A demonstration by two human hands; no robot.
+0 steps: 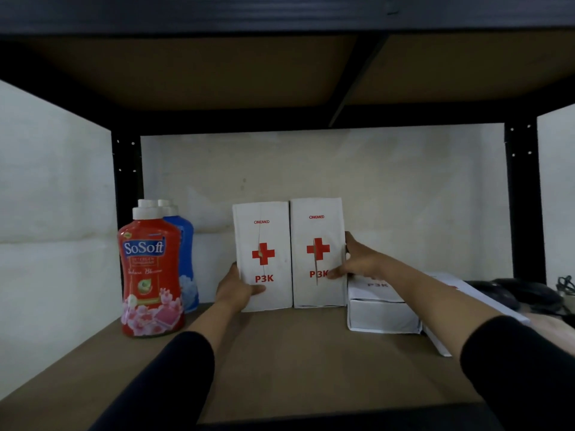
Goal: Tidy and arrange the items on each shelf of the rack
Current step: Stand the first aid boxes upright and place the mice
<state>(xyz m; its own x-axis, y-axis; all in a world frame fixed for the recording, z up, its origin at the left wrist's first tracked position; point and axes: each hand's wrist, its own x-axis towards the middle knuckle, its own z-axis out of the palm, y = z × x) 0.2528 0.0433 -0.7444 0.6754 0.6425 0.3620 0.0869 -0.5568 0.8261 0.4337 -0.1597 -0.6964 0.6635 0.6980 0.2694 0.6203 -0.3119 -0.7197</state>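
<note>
Both sleeved arms reach in: left hand (238, 286) and right hand (357, 259) grip two upright P3K boxes (289, 253) mid-shelf (280, 353), bottles (152, 269) standing left, while flat boxes (382, 312) at right seem still unsorted.

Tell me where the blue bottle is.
The blue bottle stands at the shelf's left rear in the head view, right behind the red bottle and left of the upright boxes.

You had two upright white P3K boxes (264, 256) (317, 253), two more lying flat (381, 309) (448, 331), two detergent bottles: red (151, 275), blue (186, 259).
</note>
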